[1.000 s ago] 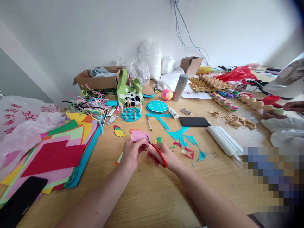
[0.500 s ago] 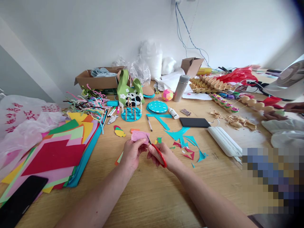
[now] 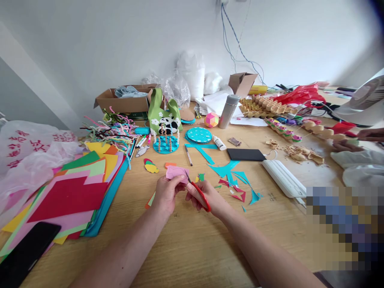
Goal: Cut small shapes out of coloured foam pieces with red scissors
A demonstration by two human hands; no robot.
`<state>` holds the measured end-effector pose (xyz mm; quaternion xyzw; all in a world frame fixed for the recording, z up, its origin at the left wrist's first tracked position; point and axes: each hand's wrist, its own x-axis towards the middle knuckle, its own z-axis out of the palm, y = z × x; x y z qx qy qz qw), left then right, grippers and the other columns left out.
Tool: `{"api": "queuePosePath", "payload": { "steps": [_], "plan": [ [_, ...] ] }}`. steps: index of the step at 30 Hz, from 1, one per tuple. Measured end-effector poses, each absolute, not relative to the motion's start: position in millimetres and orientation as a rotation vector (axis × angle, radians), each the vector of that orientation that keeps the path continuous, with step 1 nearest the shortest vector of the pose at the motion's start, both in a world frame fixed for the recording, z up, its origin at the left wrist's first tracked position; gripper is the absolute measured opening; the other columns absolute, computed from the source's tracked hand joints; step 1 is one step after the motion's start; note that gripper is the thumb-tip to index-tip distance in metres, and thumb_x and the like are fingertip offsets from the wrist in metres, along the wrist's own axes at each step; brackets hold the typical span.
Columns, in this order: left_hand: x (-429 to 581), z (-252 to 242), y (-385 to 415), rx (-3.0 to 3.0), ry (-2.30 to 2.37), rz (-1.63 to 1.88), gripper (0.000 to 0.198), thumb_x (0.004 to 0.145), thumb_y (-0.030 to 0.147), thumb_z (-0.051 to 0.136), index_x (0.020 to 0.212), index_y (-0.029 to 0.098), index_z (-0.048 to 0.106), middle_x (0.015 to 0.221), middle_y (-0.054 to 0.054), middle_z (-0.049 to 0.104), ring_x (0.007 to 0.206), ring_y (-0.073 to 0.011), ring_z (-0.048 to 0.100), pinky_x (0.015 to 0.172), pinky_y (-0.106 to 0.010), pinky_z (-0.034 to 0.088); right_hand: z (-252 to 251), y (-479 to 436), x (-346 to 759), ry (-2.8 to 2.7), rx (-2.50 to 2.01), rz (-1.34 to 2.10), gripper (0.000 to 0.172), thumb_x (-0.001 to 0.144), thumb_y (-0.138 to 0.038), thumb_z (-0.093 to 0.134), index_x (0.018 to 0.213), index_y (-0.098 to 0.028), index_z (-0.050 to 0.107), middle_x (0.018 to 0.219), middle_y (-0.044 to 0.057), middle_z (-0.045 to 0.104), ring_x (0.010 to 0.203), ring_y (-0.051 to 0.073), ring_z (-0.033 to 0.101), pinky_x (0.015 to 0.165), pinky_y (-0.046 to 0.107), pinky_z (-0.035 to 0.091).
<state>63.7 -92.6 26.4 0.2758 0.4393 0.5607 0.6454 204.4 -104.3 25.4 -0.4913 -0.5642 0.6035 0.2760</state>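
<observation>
Between thumb and fingers, my left hand (image 3: 168, 192) pinches a small piece of pink paper (image 3: 174, 173) above the wooden table. A pair of red-handled scissors (image 3: 204, 198) is gripped by my right hand (image 3: 207, 196), its dark blades against the right edge of the pink paper. The blade tips are partly hidden by the paper. Around my hands lie an orange scrap (image 3: 170, 165), a green scrap (image 3: 201, 176) and red cut pieces (image 3: 237, 191). To the left of the paper rest yellow and red oval cut-outs (image 3: 151, 167).
Stacked coloured sheets (image 3: 69, 196) and a black phone (image 3: 30, 252) lie at the left. Beyond my hands are a pen (image 3: 189, 155), a glue bottle (image 3: 219, 143), blue discs (image 3: 198, 135) and a grey flask (image 3: 229, 112). Another person's hand (image 3: 348, 145) is at far right.
Almost nothing differs. The pink paper and scissors stay in nearly the same place, with both hands holding as before.
</observation>
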Motion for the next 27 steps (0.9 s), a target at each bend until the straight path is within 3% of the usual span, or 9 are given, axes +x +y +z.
{"api": "queuePosePath", "payload": {
  "steps": [27],
  "plan": [
    [64.2,27.9,-93.1,0.625,0.998,1.265,0.018,0.056,0.026,0.079,0.06,0.014,0.066,0.056,-0.002,0.062,0.052,-0.0135,0.056,0.053,-0.027,0.046,21.1,-104.2,204.0,-1.533,-1.298,1.62,0.067,0.073,-0.077,0.059,0.066,-0.011,0.067,0.044,-0.001,0.051,0.036,0.008,0.045,0.037,0.019,0.029]
  ]
}}
